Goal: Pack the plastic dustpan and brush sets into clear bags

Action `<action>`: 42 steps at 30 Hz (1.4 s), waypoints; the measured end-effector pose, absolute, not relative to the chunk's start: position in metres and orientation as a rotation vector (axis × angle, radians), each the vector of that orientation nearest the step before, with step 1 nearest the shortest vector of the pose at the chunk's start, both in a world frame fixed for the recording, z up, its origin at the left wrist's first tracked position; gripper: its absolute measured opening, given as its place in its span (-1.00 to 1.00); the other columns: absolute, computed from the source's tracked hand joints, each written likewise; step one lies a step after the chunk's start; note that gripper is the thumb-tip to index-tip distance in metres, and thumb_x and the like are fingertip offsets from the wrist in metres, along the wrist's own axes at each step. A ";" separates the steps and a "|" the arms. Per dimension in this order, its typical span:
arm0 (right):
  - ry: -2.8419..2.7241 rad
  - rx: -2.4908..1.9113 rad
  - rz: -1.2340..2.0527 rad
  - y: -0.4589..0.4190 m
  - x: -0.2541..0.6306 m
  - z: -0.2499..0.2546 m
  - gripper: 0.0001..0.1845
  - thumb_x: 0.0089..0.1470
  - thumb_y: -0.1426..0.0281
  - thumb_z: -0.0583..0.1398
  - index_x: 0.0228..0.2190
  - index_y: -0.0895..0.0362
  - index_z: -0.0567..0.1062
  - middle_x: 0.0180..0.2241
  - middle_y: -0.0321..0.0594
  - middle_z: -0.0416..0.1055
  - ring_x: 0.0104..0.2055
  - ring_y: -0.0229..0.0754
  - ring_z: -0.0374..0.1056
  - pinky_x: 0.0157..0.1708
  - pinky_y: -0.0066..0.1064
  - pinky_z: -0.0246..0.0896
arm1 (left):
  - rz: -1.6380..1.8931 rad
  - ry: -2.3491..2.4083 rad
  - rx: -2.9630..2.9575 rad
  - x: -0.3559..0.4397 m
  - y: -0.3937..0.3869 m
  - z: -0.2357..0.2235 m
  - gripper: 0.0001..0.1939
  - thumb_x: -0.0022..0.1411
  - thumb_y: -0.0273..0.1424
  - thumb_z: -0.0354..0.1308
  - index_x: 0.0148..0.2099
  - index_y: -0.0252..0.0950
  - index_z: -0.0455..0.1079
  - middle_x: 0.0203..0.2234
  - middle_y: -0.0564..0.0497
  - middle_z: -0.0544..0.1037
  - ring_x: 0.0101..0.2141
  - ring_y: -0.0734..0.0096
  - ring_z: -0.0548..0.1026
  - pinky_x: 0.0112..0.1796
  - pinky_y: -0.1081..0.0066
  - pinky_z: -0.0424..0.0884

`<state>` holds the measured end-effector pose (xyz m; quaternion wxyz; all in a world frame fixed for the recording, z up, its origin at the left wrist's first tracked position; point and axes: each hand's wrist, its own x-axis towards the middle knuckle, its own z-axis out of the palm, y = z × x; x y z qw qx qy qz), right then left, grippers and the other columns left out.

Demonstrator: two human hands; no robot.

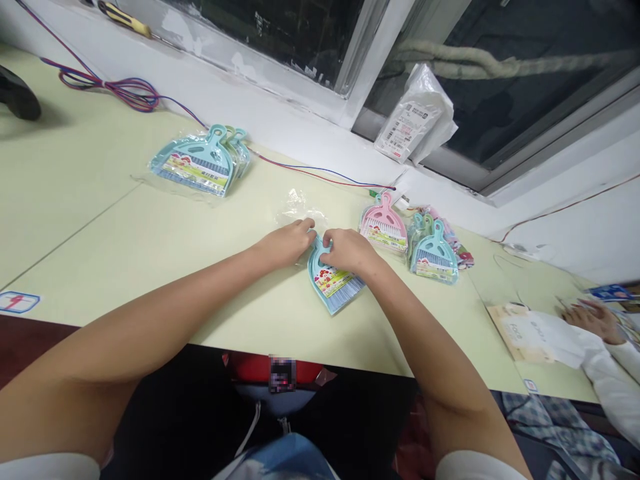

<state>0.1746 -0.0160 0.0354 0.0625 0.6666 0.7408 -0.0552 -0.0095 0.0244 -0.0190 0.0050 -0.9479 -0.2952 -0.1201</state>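
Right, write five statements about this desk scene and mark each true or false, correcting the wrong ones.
1. The wearer's right hand holds a blue dustpan. True.
2. The pink dustpan lies left of that hand in the picture. False: it lies to the right.
3. The screwdriver has a yellow and black handle. True.
4. The coiled wire is all green. False: it is red and blue.
5. The co-worker's sleeve is white. True.

Light-blue dustpan-and-brush set (331, 280), lying aslant

The held dustpan (313, 272) is light blue, the tabletop (240, 313) pale yellow, the farther dustpan (384, 211) pink
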 end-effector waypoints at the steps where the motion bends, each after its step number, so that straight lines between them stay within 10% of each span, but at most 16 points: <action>1: 2.246 2.014 -0.166 -0.016 0.175 0.036 -0.77 0.03 0.33 0.31 -0.20 0.03 0.55 -0.19 -0.20 0.62 -0.15 -0.06 0.50 -0.29 -0.34 0.19 | -0.393 -0.912 -2.974 -0.009 0.024 -0.019 -0.60 0.32 -0.65 -0.02 0.14 -0.51 0.44 0.17 -0.37 0.41 0.07 0.07 0.49 0.00 0.27 0.44; 42: 2.214 1.994 -0.151 -0.014 0.195 0.048 -0.76 0.01 0.34 0.31 -0.20 0.04 0.55 -0.22 -0.21 0.60 -0.22 -0.11 0.45 -0.34 -0.36 0.13 | -0.417 -0.894 -2.960 -0.010 0.018 -0.017 -0.47 0.22 -0.32 0.16 0.19 -0.48 0.41 0.20 -0.39 0.42 0.11 -0.08 0.39 0.01 0.11 0.34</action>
